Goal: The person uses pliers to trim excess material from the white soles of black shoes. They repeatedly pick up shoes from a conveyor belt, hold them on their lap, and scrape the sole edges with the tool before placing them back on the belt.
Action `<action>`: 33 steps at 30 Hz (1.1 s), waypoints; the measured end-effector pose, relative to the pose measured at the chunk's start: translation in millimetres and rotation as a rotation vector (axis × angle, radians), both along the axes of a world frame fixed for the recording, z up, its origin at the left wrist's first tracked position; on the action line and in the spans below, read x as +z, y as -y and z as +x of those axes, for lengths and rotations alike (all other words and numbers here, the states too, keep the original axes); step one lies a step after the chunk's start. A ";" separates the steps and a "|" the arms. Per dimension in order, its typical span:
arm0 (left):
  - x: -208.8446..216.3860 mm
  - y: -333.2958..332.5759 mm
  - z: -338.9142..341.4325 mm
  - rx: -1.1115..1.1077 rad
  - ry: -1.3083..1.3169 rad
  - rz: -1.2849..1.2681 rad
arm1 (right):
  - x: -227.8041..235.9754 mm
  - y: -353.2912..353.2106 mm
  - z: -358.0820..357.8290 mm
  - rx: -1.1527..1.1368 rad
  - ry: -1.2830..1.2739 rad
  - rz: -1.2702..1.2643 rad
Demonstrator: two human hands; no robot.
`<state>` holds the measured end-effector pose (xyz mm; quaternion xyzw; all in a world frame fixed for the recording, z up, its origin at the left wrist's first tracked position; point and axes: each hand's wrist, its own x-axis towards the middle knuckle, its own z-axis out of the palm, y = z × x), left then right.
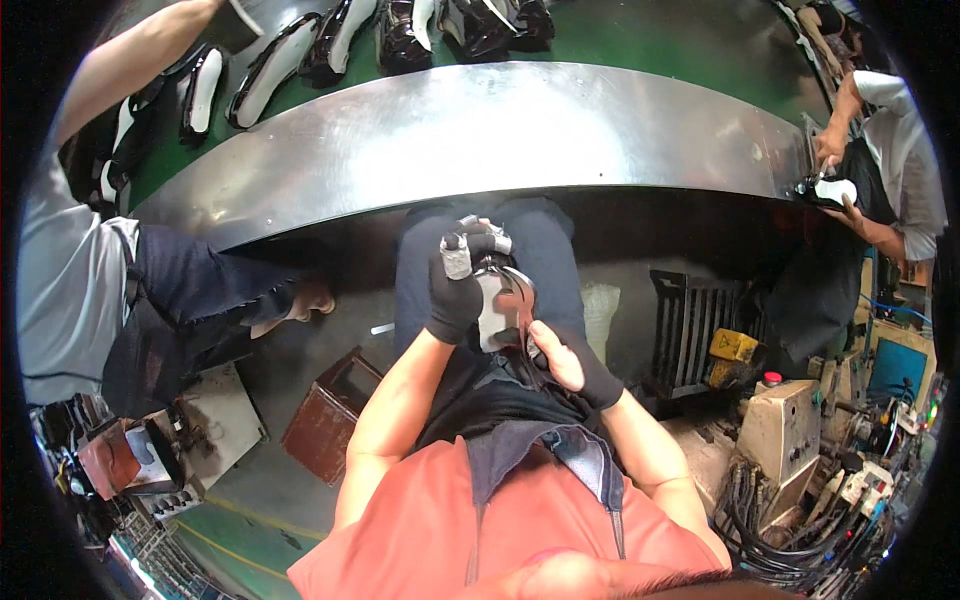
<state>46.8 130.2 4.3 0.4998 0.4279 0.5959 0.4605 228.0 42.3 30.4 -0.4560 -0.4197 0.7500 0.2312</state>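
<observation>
In my lap I hold a glossy black shoe upper with a pale, shiny sole side point(493, 312) turned up. My left hand point(455, 295), in a dark glove with light tape round the fingertips, is closed round its far left part. At the near right end my right hand point(568, 365) grips its edge; the thumb lies on top, while most of the fingers are hidden underneath. A dark band covers that wrist.
Beyond my knees runs a curved metal ledge point(500, 130), beside a green belt point(690, 60) carrying several black shoes point(272, 72). One co-worker point(75, 290) stands left; another point(885, 170) at right holds a white-soled shoe point(832, 190). A brown box point(330, 420) and a machine point(780, 430) flank me.
</observation>
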 end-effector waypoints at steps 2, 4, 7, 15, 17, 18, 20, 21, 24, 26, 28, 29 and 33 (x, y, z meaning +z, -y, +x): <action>1.3 2.2 5.4 -0.013 0.102 -0.078 | 11.7 -7.9 -2.2 -0.074 -0.241 -0.226; 1.2 2.8 11.0 0.003 0.055 -0.052 | 24.6 -15.9 -3.5 -0.060 -0.416 -0.365; -0.6 4.1 8.0 0.029 -0.009 -0.011 | 34.7 -17.1 -1.3 0.020 -0.242 -0.378; 0.8 -3.0 12.5 0.046 -0.088 0.085 | -45.2 8.1 -47.6 -0.367 0.463 0.761; 8.8 -4.4 11.8 0.041 -0.072 0.091 | -31.2 12.5 -45.0 -0.324 0.436 0.629; 10.0 -0.8 9.8 0.038 -0.062 0.085 | -24.9 13.3 -36.7 -0.259 0.425 0.537; 4.5 4.4 3.8 0.016 -0.032 0.029 | -2.7 7.7 -12.6 0.014 0.381 0.330; 3.5 6.5 3.8 -0.001 -0.013 0.000 | -7.4 10.9 -6.1 0.031 0.334 0.260; 5.1 2.4 6.0 0.016 -0.037 0.092 | -4.7 1.5 8.6 0.105 0.194 0.037; 10.8 0.7 8.4 0.015 -0.096 0.076 | -6.9 -2.1 3.9 0.025 0.045 0.089; 7.2 2.2 9.9 0.005 -0.075 0.083 | 4.5 -10.6 0.0 0.025 -0.051 -0.024; 5.9 1.5 9.6 0.005 -0.067 0.092 | 17.0 -17.3 -2.1 0.030 -0.102 -0.075; 6.2 6.0 14.3 0.007 -0.097 0.059 | 25.0 -5.3 -2.2 0.099 0.439 0.218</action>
